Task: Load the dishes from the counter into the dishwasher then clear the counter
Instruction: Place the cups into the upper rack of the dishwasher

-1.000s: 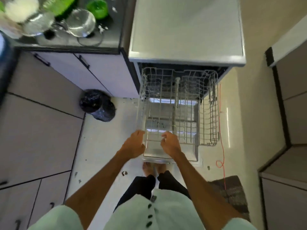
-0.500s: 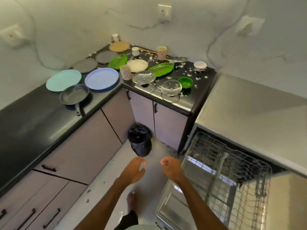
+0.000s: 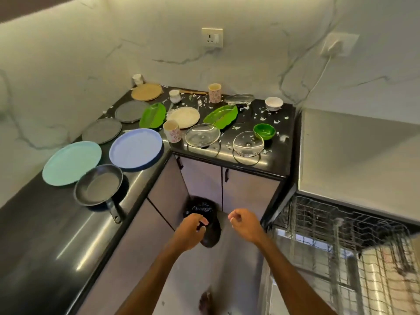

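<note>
The black corner counter (image 3: 34, 242) carries many dishes: a teal plate (image 3: 71, 163), a lilac plate (image 3: 135, 149), a frying pan (image 3: 98, 185), two grey plates, two green leaf-shaped dishes (image 3: 221, 115), a cream plate (image 3: 183, 117), glass lids (image 3: 202, 134), a green bowl (image 3: 264, 131) and patterned cups (image 3: 172, 131). At the lower right the dishwasher's wire rack (image 3: 341, 242) is pulled out with nothing in it. My left hand (image 3: 189, 230) and my right hand (image 3: 246, 225) hang in the air below the counter edge, fingers loosely curled, holding nothing.
A black bin bag (image 3: 204, 212) sits on the floor in the corner, partly behind my left hand. White scraps litter the counter around the green bowl. A steel-grey appliance top (image 3: 359, 155) lies right of the counter. Wall sockets sit above.
My hands have let go of the dishwasher rack and risen. My view has swung from the dishwasher up and left to the counter with the dishes.
</note>
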Demonstrator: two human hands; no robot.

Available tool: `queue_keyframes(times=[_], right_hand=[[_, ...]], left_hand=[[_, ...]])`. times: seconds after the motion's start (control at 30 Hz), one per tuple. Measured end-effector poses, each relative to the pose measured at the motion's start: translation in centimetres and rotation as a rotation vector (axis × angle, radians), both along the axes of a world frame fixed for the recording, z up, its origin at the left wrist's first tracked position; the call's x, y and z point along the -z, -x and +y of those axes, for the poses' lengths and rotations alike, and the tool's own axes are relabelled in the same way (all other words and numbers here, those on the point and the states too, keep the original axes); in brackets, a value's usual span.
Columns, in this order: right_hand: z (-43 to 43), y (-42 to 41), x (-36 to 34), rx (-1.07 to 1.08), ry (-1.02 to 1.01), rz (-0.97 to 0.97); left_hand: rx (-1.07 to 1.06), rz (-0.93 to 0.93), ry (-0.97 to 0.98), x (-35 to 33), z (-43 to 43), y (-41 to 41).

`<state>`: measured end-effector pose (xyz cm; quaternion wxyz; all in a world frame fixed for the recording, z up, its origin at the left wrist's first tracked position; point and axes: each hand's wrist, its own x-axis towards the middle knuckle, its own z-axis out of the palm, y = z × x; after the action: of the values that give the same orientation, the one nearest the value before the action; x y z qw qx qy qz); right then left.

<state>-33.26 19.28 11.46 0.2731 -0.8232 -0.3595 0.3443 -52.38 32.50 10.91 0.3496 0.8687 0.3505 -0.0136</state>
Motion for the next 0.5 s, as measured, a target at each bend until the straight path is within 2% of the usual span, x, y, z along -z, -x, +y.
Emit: queue_keyframes(times=[0.5], right_hand=[[10.8,-1.2,-2.1,0.072,-0.098,0.006]], left_hand=[[0.071,-0.120,-0.040,-1.6,9.3,-2.9]])
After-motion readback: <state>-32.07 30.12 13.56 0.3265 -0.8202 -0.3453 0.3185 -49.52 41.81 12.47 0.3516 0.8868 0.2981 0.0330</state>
